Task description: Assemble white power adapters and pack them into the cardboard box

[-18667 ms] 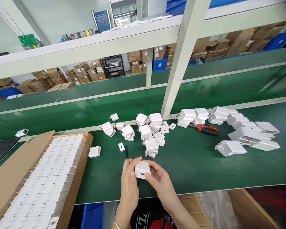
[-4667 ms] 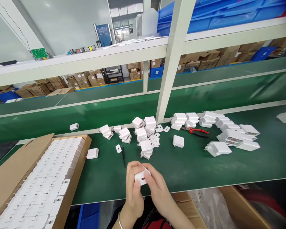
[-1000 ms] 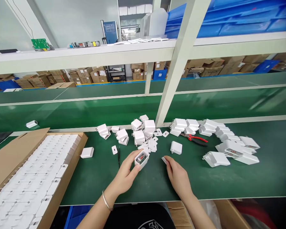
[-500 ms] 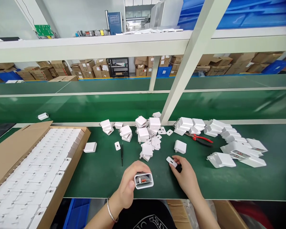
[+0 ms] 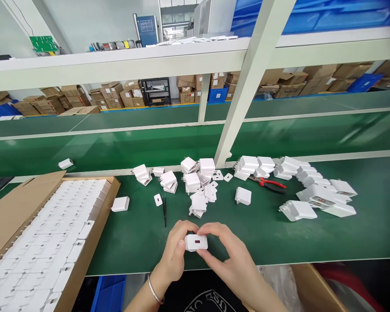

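Observation:
My left hand (image 5: 173, 253) is wrapped around a white plug charger (image 5: 187, 246), its end facing me. Over that end lies a white end cover (image 5: 203, 242) with a small slot, through which something reddish shows. My right hand (image 5: 229, 259) grips the cover between thumb and fingertip, above and below. Whether the cover sits fully flush I cannot tell. Beyond my hands are a pile of loose end covers (image 5: 210, 191), a single cover (image 5: 158, 199), black tweezers (image 5: 164, 211) and a lone charger (image 5: 243, 196).
A cardboard box (image 5: 108, 211) packed with white chargers stands at left. Several chargers (image 5: 321, 197) lie in a curved row at right, near red-and-black pliers (image 5: 269, 184). A slanted white post (image 5: 237, 117) rises at the bench's back edge.
My right hand has moved left from the bench, bringing the end cover onto the charger's open end. The charger's inside parts are now mostly hidden. The view has shifted slightly.

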Demonstrator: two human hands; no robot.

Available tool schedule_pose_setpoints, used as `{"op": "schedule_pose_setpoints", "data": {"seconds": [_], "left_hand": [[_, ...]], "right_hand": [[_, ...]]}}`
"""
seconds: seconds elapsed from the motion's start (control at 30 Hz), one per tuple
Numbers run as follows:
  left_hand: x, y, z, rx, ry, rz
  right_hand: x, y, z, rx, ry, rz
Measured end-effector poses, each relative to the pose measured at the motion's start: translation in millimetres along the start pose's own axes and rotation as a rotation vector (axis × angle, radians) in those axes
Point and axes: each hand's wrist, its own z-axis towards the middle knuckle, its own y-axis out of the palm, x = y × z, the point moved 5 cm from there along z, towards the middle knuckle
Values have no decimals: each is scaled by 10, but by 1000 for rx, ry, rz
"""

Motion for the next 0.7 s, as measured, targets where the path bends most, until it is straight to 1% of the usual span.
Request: {"op": "schedule_pose_setpoints", "data": {"seconds": [0.1, 0.23, 0.4, 0.53, 0.57, 0.6, 0.67, 0.7], "left_hand": [[13, -1, -1, -1, 14, 4], [2, -15, -2, 9, 15, -52], [-19, -9, 1, -6, 12, -41], [-37, 22, 11, 12, -9, -139], [-39, 34, 13, 25, -13, -188], [-38, 45, 13, 44, -13, -242], [-36, 63, 10, 97, -1, -337], [-35, 69, 5, 126, 12, -366]], "right_hand": [[11, 25, 17, 1, 10, 13], [6, 7, -3, -27, 18, 13], [-29, -7, -12, -37, 5, 27], [-49, 66, 11, -73, -30, 125], [-17, 92, 15, -62, -18, 165], [38, 113, 16, -23, 10, 202], [202, 164, 5, 83, 102, 271], [291, 209, -5, 111, 152, 315]]}}
